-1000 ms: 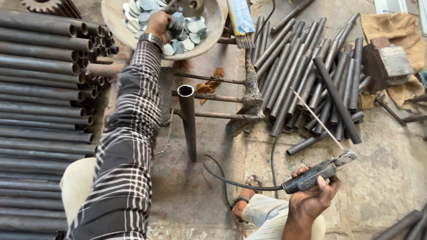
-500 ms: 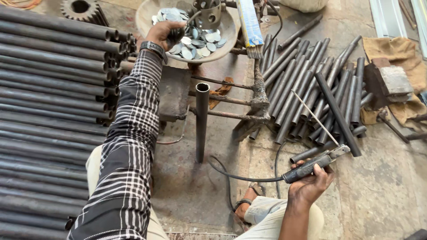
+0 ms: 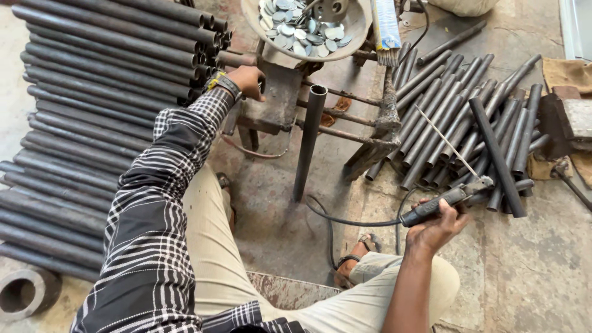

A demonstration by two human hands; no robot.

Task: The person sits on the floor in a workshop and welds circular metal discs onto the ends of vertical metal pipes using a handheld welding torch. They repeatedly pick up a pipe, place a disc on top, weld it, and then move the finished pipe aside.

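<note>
Gripping a welding electrode holder [image 3: 441, 205], the right hand [image 3: 435, 229] sits low at the right of the scene, fingers closed around the dark handle. A thin welding rod [image 3: 445, 142] sticks out of the holder's clamp and slants up toward the far left, crossing over a loose heap of short dark pipes [image 3: 456, 117] lying on the concrete floor [image 3: 524, 265]. A black cable [image 3: 345, 219] runs from the handle's near end leftward and curls down toward the person's sandalled foot [image 3: 353, 262].

The left hand [image 3: 248, 82], at the end of a checked sleeve [image 3: 166, 185] with a wristband, is curled near the left edge of a rusty metal stand [image 3: 370, 132]; the fingers look closed around something small, though what they hold cannot be told. Just to the right of this hand, a single upright pipe [image 3: 308, 142] leans against the stand, its open end on top and its foot on the floor.

At the far side, a shallow pan [image 3: 354, 37] rests on the stand, filled with round metal discs [image 3: 296, 31]. Along the left runs a large stack of long pipes [image 3: 92, 111], their ends facing the stand. A thick metal ring [image 3: 24, 291] lies at the near left corner.
</note>
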